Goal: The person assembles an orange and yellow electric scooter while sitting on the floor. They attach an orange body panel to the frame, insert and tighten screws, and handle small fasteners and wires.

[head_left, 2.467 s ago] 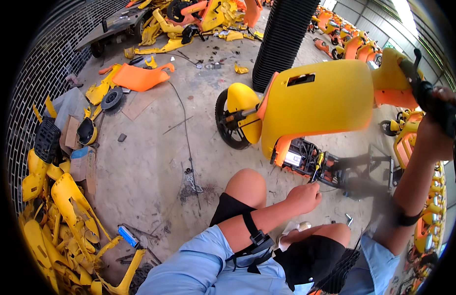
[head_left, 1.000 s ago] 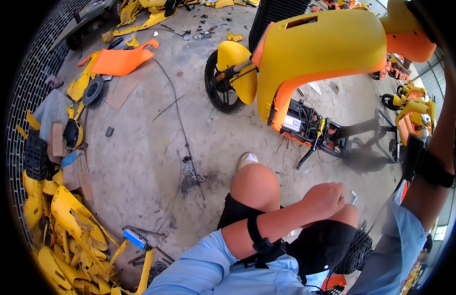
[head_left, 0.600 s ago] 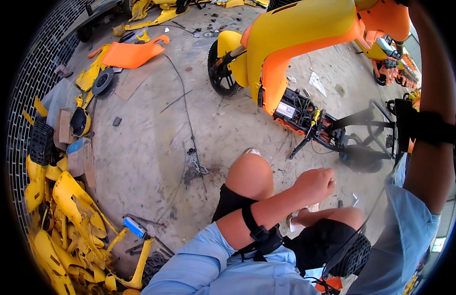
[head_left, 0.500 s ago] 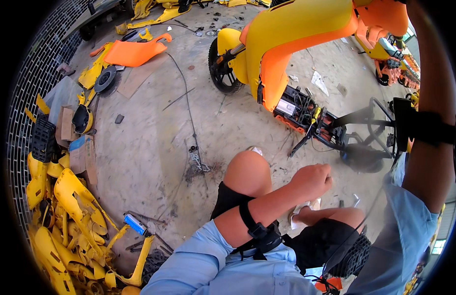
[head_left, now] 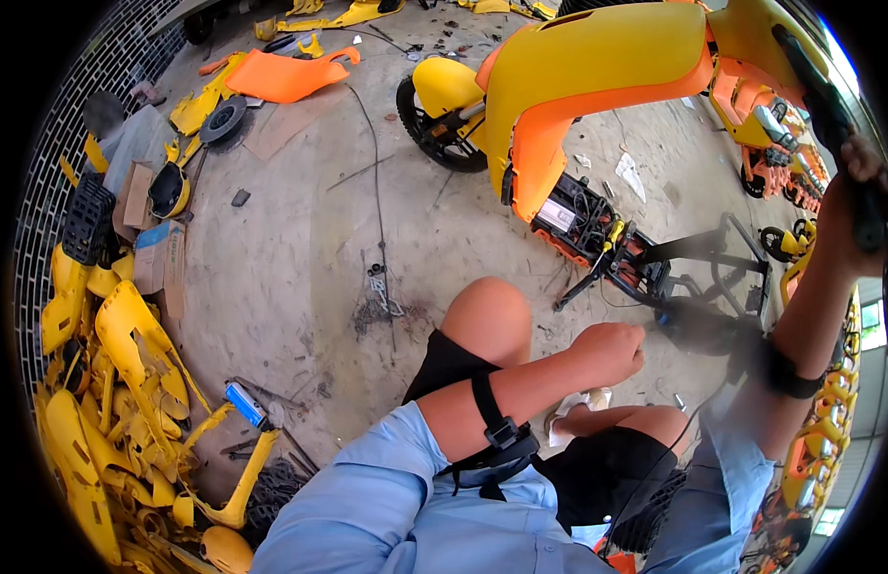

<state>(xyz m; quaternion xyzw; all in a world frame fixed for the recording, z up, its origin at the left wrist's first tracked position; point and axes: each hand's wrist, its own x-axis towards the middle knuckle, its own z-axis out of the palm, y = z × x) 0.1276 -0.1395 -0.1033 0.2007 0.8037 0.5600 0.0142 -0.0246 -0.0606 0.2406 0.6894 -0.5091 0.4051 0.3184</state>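
Note:
My left hand (head_left: 611, 352) is curled into a fist above my knees, its palm side hidden. Whether anything is inside cannot be made out. At the right rim, my right hand (head_left: 860, 191) is raised, with its fingers wrapped round a long black bar (head_left: 820, 91) that looks like a handlebar. The bar slants down from the front of a yellow and orange electric scooter (head_left: 597, 57). Under its bodywork lies an exposed frame with an electronics bay (head_left: 573, 209). A yellow-handled screwdriver (head_left: 614, 232) rests on that frame.
Yellow body panels (head_left: 143, 335) are heaped at the left, near a blue spray can (head_left: 245, 404). An orange panel (head_left: 289, 77) and a loose tyre (head_left: 224, 121) lie farther off. A cable (head_left: 375, 172) and a chain (head_left: 382, 297) cross the concrete floor. More scooters stand at the right.
My right hand has come down from the top right to the right rim, and the black bar now shows in it. My left fist has barely moved. The whole view has shifted slightly.

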